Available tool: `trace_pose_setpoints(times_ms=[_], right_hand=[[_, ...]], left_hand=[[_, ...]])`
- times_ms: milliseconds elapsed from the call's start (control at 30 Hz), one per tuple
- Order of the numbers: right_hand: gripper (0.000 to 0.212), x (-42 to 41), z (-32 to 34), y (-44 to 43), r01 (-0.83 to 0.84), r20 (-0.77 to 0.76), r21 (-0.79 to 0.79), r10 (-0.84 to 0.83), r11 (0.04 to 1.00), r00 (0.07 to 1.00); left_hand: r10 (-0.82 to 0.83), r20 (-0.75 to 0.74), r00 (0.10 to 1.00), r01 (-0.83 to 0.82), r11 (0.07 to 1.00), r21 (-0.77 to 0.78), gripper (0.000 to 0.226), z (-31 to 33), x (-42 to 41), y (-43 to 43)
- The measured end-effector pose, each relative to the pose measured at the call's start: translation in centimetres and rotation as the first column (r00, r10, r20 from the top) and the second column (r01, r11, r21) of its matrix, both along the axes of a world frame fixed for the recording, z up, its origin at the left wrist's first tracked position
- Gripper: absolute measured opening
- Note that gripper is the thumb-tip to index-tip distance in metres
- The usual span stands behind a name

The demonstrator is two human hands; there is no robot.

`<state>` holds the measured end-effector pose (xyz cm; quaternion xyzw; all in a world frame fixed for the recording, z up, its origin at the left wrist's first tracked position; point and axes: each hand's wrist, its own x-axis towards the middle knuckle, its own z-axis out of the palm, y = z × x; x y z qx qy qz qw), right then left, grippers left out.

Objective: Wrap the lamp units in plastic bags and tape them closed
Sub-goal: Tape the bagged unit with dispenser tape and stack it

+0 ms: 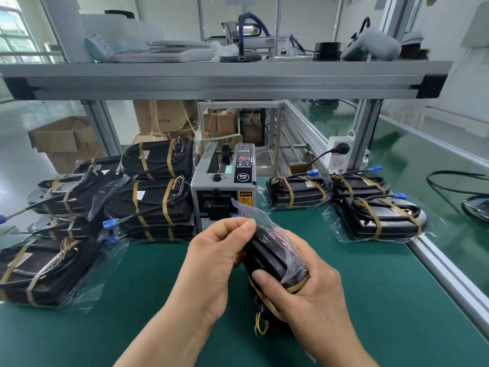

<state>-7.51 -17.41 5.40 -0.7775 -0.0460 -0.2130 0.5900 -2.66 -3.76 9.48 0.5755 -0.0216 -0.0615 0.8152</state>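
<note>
- Our right hand (312, 295) grips the lower end of a black lamp unit (267, 258). The thumb is curled across its front and the fingers are wrapped behind it.
- We hold the unit above the green mat (132, 327), tilted with its top end away from us. Coloured wires (262, 324) hang from its lower end.
- A clear plastic bag (275, 234) lies loosely over the upper part of the unit.
- Our left hand (211, 260) has its fingers curled, and thumb and forefinger pinch the bag's edge near the top of the unit.
- Just beyond the hands, a grey tape dispenser (225, 186) stands on the mat. A short strip of clear tape (238, 205) sticks out of its front slot.
- Left of the dispenser we see bagged lamp units (153, 205) bound with tan tape, some stacked.
- On the right, three more bagged units (381, 221) lie flat near the table's edge.
- Behind those, a white socket (338, 154) with a black plug is on the frame post.
- Cardboard boxes (63, 141) stand on the floor behind the table.
- A metal shelf (225, 75) spans overhead.
</note>
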Motion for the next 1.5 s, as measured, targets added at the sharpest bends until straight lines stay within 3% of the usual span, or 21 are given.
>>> trace_pose_setpoints(times_ms=[67,167,233,333,433,600,667,733,833,1033,1133,1233,1400,1500], right_hand=[[0.066,0.0,-0.1,0.0,-0.005,0.007,0.004,0.005,1.0,1.0],[0.061,-0.1,0.2,-0.4,-0.051,-0.002,0.06,0.052,0.997,0.999],[0.056,-0.2,0.4,-0.9,-0.111,0.029,0.128,0.108,0.986,0.994],[0.056,-0.1,0.3,-1.2,-0.155,0.111,0.302,0.127,0.941,0.986],[0.057,-0.1,-0.5,-0.9,-0.223,0.139,0.374,0.183,0.9,0.973],[0.066,-0.4,-0.5,-2.7,-0.369,-0.003,0.313,0.39,0.875,0.921],[0.067,-0.3,-0.2,-3.9,-0.343,-0.047,0.281,0.37,0.896,0.928],[0.057,0.2,0.1,-4.6,-0.289,-0.074,0.263,0.318,0.92,0.945],[0.044,1.1,0.1,-4.3,-0.289,-0.135,0.2,0.319,0.936,0.938],[0.029,0.8,-1.3,-3.1,-0.243,-0.201,0.167,0.274,0.956,0.94],[0.029,0.5,-1.7,-2.3,-0.14,-0.152,0.168,0.166,0.976,0.974],[0.035,0.8,-1.9,-1.6,-0.051,-0.111,0.159,0.069,0.986,0.991],[0.039,1.1,-2.3,-1.4,0.012,-0.127,0.136,0.005,0.991,0.992],[0.035,1.1,-2.2,-1.6,0.024,-0.158,0.169,0.003,0.985,0.988]], left_hand=[[0.041,-0.05,0.998,-0.04,0.999,0.016,0.009,-0.7,0.4,0.1],[0.158,-0.027,0.987,-0.149,0.969,0.197,0.02,-2.5,0.6,0.6],[0.158,0.117,0.98,-0.19,0.915,0.356,0.052,-3.4,0.5,1.5],[-0.17,0.234,0.957,0.029,0.861,0.507,0.098,-3.9,0.8,2.7],[-0.4,0.234,0.886,0.248,0.836,0.49,0.073,-3.0,1.2,3.3],[-0.388,0.24,0.89,0.247,0.853,0.46,0.063,-1.9,1.7,4.9],[-0.373,0.299,0.878,0.106,0.762,0.639,0.061,-1.1,2.0,5.3],[-0.418,0.384,0.823,-0.088,0.574,0.814,0.061,-0.3,2.3,5.2],[-0.551,0.404,0.73,-0.222,0.368,0.903,0.06,0.1,2.6,4.1],[-0.595,0.41,0.692,-0.297,0.283,0.912,0.078,-1.5,2.0,2.8],[-0.599,0.472,0.647,-0.36,0.306,0.882,0.074,-1.7,1.4,2.0],[-0.575,0.567,0.59,-0.414,0.387,0.824,0.062,-2.4,0.6,1.4],[-0.375,0.683,0.627,-0.335,0.661,0.671,0.025,-2.9,-0.2,1.3],[-0.372,0.725,0.58,-0.381,0.663,0.645,0.017,-3.6,-0.8,1.7]])
